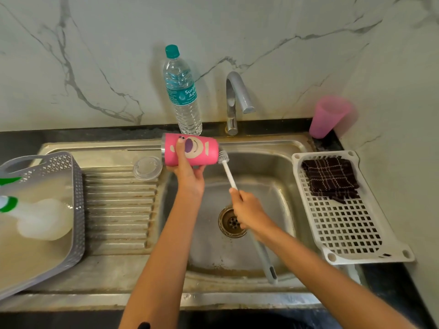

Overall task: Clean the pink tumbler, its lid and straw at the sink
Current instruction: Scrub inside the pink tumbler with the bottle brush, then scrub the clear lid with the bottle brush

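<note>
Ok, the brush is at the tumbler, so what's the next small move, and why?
Probably work the brush around the right end of the pink tumbler while the left hand turns it. The bristles sit against that end, the right hand grips the handle, and the tumbler lies sideways over the sink.

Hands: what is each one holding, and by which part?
Left hand grips the pink tumbler around its side; right hand grips the brush by its white handle.
</note>
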Demonstrator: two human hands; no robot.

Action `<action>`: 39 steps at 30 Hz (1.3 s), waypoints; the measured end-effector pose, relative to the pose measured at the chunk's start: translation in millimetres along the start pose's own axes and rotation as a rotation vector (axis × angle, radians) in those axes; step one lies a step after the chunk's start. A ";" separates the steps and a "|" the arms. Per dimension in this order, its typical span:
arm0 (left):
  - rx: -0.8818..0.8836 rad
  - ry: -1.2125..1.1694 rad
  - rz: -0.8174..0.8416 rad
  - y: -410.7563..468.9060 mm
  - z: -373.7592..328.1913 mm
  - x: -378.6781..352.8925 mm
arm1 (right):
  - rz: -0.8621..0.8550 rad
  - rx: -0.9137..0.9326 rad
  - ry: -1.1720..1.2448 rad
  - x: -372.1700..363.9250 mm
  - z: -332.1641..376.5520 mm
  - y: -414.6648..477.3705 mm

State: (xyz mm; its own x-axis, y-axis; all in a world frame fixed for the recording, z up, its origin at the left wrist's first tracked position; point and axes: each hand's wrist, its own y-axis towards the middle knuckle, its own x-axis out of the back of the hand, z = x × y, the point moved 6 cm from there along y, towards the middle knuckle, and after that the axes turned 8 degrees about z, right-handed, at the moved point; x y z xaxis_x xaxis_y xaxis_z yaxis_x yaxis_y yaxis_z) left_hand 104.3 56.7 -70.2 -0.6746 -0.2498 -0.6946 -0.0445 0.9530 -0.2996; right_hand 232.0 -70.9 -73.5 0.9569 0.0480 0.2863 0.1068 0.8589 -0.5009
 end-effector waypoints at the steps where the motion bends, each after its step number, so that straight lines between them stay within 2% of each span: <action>1: 0.018 0.040 0.006 -5.1 6.4 -0.1 | -0.008 -0.015 0.036 5.2 1.8 5.0; 6: -0.063 0.177 0.004 -15.1 -2.4 14.3 | 0.020 -0.057 0.030 12.3 -11.7 17.1; 11: -0.247 0.496 0.032 -27.0 -44.8 48.3 | 0.022 -0.104 0.014 16.4 -30.5 15.9; 15: -0.406 0.695 -0.006 -33.7 -87.1 91.4 | 0.039 -0.118 0.008 17.2 -36.5 13.2; 19: -0.481 0.841 -0.084 -37.5 -116.1 125.6 | 0.042 -0.099 0.020 21.2 -32.3 11.8; 39: -0.494 0.893 -0.145 -39.2 -133.8 151.1 | 0.071 -0.101 0.071 24.2 -26.0 11.7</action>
State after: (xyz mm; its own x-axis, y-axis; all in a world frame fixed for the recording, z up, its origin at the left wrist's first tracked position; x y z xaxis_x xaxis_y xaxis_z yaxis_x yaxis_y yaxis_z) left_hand -94.4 4.5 -75.9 -0.9313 -0.3416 0.1268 -0.3306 0.9384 0.1003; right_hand 263.5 -72.9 -93.6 0.9793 0.0677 0.1908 0.0615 0.7985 -0.5988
